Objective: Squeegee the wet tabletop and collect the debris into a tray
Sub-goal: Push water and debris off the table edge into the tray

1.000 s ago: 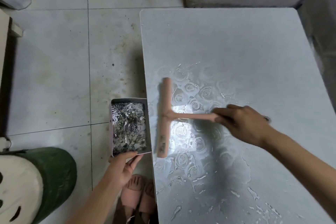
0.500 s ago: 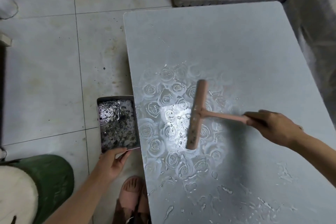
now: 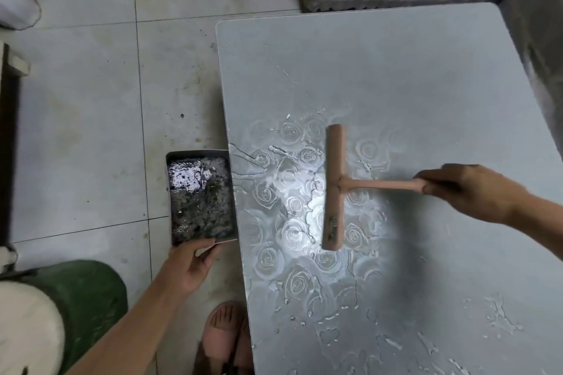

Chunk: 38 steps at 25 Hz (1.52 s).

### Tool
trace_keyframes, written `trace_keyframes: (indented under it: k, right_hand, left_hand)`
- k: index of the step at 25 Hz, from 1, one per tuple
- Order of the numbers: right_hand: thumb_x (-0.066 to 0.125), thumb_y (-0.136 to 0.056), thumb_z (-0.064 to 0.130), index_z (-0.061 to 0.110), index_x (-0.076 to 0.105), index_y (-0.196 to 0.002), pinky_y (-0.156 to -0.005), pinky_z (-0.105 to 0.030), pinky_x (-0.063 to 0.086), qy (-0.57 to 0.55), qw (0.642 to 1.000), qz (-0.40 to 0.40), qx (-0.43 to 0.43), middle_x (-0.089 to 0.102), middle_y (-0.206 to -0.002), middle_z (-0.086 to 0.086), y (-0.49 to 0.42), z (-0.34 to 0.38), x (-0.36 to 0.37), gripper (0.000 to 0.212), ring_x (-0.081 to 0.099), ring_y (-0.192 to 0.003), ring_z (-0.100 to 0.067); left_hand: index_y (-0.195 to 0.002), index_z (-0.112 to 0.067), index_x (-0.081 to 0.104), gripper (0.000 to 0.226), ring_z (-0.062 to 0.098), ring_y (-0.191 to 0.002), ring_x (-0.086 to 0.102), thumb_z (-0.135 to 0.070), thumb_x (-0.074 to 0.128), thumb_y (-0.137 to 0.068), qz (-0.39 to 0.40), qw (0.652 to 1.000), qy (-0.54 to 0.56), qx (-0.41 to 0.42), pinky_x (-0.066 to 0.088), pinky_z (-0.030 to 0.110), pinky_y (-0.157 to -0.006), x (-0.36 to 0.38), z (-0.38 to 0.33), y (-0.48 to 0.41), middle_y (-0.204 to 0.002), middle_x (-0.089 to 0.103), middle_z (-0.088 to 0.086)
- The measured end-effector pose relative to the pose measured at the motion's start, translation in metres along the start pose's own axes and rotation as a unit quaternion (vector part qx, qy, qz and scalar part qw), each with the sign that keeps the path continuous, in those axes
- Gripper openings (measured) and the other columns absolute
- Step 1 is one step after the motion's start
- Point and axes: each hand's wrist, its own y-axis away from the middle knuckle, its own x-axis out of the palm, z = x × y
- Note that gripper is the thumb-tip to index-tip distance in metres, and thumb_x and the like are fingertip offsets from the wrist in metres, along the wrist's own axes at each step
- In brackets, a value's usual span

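Gripping squeegee (image 3: 335,189) handle in right hand (image 3: 466,192), blade (image 3: 333,222) left of it; pinching tray (image 3: 198,152) rim with left hand (image 3: 190,265). Could overshoot brimming tray, wetting floor (image 3: 91,131), if swept fast.

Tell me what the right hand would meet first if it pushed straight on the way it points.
Leading with the squeegee, the right hand would cross only the wet tabletop; the first object in line looks like the tray held by the left hand at the table's edge.
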Motion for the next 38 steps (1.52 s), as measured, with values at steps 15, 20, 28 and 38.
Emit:
trace_keyframes:
  k: [15, 20, 28, 38]
  right_hand:
    - [0.045, -0.096, 0.038, 0.035, 0.061, -0.117, -0.068, -0.029, 0.034, 0.019, 0.994, -0.065, -0.09, 0.045, -0.074, 0.012, -0.04, 0.101, 0.04, 0.026, 0.061, -0.082, -0.023]
    - [0.037, -0.09, 0.052, 0.037, 0.066, -0.111, -0.059, -0.028, 0.033, 0.021, 0.992, -0.083, -0.088, 0.048, -0.066, 0.012, -0.031, 0.088, 0.006, 0.038, 0.055, -0.061, -0.019]
    - [0.04, -0.098, 0.041, 0.037, 0.058, -0.119, -0.073, -0.03, 0.035, 0.066, 0.988, -0.059, -0.126, 0.053, -0.084, 0.006, -0.07, 0.148, 0.031, 0.028, 0.061, -0.088, -0.024]
    - [0.036, -0.098, 0.044, 0.039, 0.055, -0.125, -0.079, -0.031, 0.039, 0.121, 0.98, -0.087, -0.129, 0.062, -0.093, 0.003, -0.074, 0.156, 0.016, 0.033, 0.062, -0.089, -0.023]
  left_hand:
    - [-0.129, -0.006, 0.049, 0.053, 0.042, -0.114, 0.056, 0.022, 0.043, -0.083, -0.001, 0.999, 0.026, 0.022, 0.055, 0.044, -0.072, 0.013, -0.007, -0.006, -0.126, 0.058, 0.018]
    - [-0.091, -0.001, 0.06, 0.025, 0.033, -0.088, 0.063, 0.019, 0.045, -0.086, 0.003, 1.0, 0.024, -0.019, 0.06, 0.034, -0.058, 0.013, -0.01, -0.005, -0.076, 0.072, 0.015]
    - [-0.088, 0.0, 0.057, 0.025, 0.031, -0.081, 0.066, 0.022, 0.046, -0.083, -0.011, 1.0, 0.029, -0.001, 0.059, 0.032, -0.053, 0.014, -0.008, -0.002, -0.077, 0.069, 0.017]
    - [-0.089, -0.002, 0.055, 0.027, 0.029, -0.067, 0.071, 0.022, 0.046, -0.083, -0.015, 1.0, 0.021, 0.002, 0.059, 0.033, -0.052, 0.012, -0.01, -0.004, -0.07, 0.071, 0.014]
